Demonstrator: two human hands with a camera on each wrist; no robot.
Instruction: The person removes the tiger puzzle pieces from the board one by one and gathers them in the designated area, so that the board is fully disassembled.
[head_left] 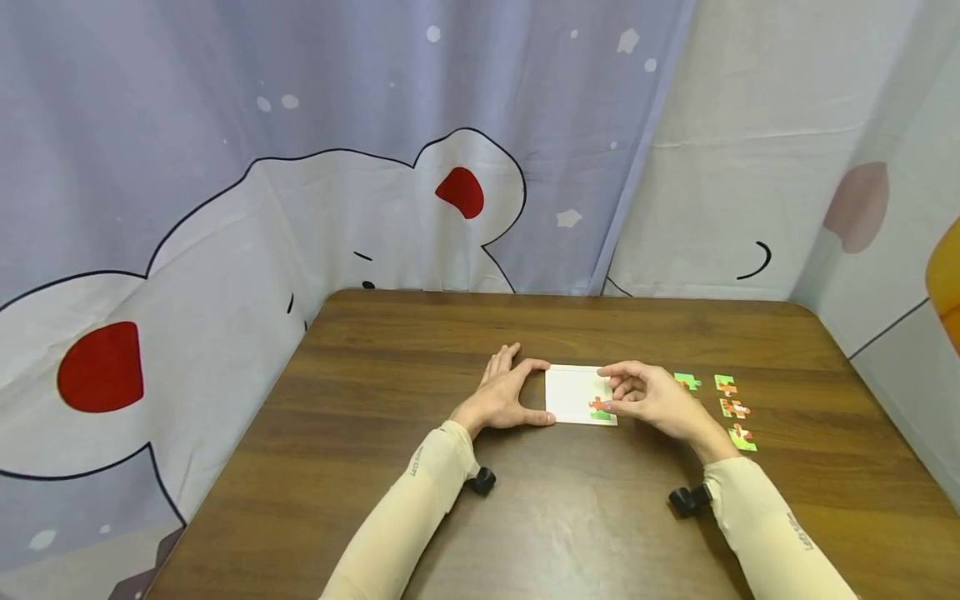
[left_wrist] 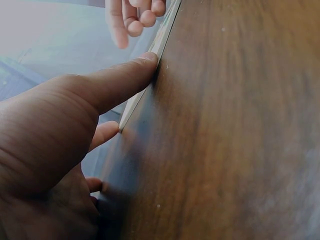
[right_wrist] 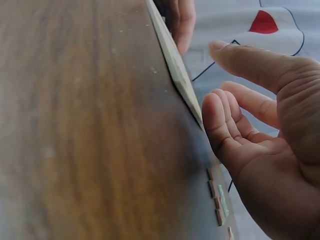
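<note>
A thin white puzzle board (head_left: pixel 572 396) lies on the wooden table, with a red and green puzzle piece (head_left: pixel 601 414) in its near right corner. My left hand (head_left: pixel 504 402) grips the board across its left end, thumb on the near edge and index finger at the far corner. Over the board's right end hovers my right hand (head_left: pixel 651 402), its fingers loosely bent and its thumb beside the piece. In the right wrist view, nothing shows between that thumb and the fingers (right_wrist: pixel 215 112). Seen edge-on, the board (right_wrist: pixel 176 70) runs past the right fingertips.
Several loose puzzle pieces lie right of my right hand, among them a green one (head_left: pixel 686 381), a red and white one (head_left: pixel 735 409) and a nearer one (head_left: pixel 742 438). A printed curtain (head_left: pixel 375 208) hangs behind the table (head_left: pixel 360 400). Each wrist wears a small black camera.
</note>
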